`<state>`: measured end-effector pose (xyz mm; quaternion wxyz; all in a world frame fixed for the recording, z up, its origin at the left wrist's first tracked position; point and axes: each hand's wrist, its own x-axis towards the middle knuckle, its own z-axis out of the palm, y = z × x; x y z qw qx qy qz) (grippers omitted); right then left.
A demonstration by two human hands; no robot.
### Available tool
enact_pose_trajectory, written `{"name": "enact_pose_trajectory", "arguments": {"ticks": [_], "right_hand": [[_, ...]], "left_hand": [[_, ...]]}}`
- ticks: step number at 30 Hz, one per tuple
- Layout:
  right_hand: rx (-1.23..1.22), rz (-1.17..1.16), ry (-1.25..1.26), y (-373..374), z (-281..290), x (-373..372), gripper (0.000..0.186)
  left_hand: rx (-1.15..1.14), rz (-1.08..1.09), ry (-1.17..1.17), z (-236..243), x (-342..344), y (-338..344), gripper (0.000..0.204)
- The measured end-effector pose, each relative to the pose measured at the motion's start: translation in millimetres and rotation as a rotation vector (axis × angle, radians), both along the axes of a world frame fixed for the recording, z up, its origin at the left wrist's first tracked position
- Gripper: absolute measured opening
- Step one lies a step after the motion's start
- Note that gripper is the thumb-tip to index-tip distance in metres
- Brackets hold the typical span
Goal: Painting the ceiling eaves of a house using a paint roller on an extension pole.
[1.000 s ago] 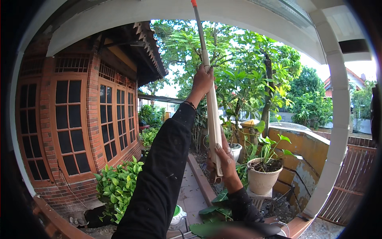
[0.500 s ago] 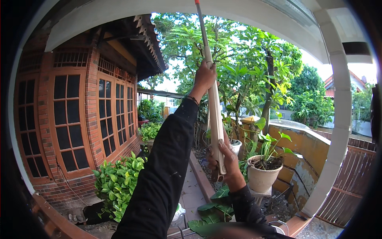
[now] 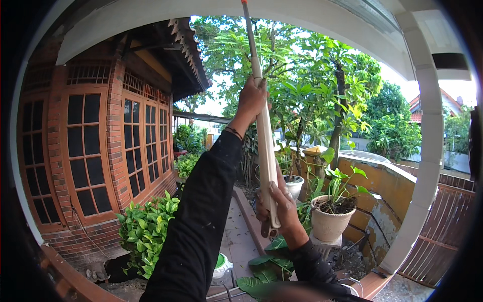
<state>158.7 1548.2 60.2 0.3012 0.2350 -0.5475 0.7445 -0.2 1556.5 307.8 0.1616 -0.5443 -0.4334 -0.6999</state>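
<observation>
A long pale pole [image 3: 265, 146] rises steeply in front of me, its upper end tilted left. Farther up it turns into a thinner grey shaft [image 3: 248, 30] with an orange piece [image 3: 244, 2] at the picture's top edge; anything beyond that is out of view. My left hand [image 3: 252, 98] is wrapped round the pole near the start of the thinner section. Lower down, close to the butt end, my right hand [image 3: 282, 204] is closed round it. Both arms are in dark sleeves.
A white beam [image 3: 151, 25] spans overhead and joins a white post [image 3: 427, 116] at right. Below stand a potted plant [image 3: 332, 221], a leafy bush [image 3: 148, 234] and a white-and-green container [image 3: 222, 267]. A brick house [image 3: 113, 136] with paned doors lies left; a yellow wall [image 3: 382, 186] right.
The pole and both hands have shifted slightly left. More of the white-and-green container shows beside my left sleeve. Both hands keep their grip.
</observation>
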Motion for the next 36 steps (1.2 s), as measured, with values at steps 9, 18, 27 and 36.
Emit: {"name": "enact_pose_trajectory", "arguments": {"ticks": [9,18,27,36], "right_hand": [[0.013,0.048,-0.037,-4.6,6.4,-20.6,0.072],[0.003,0.179,-0.014,-16.7,14.2,-33.7,0.074],[0.017,0.18,-0.044,-29.3,14.5,-46.9,0.074],[0.021,0.153,-0.062,-15.6,13.2,-36.7,0.072]], "left_hand": [[-0.022,0.001,-0.02,1.4,-13.9,-21.9,0.029],[-0.012,0.127,-0.024,14.8,-29.7,-39.9,0.028],[-0.016,0.113,-0.059,9.3,-31.5,-59.0,0.026],[0.034,0.096,-0.027,2.4,-31.0,-41.9,0.025]]}}
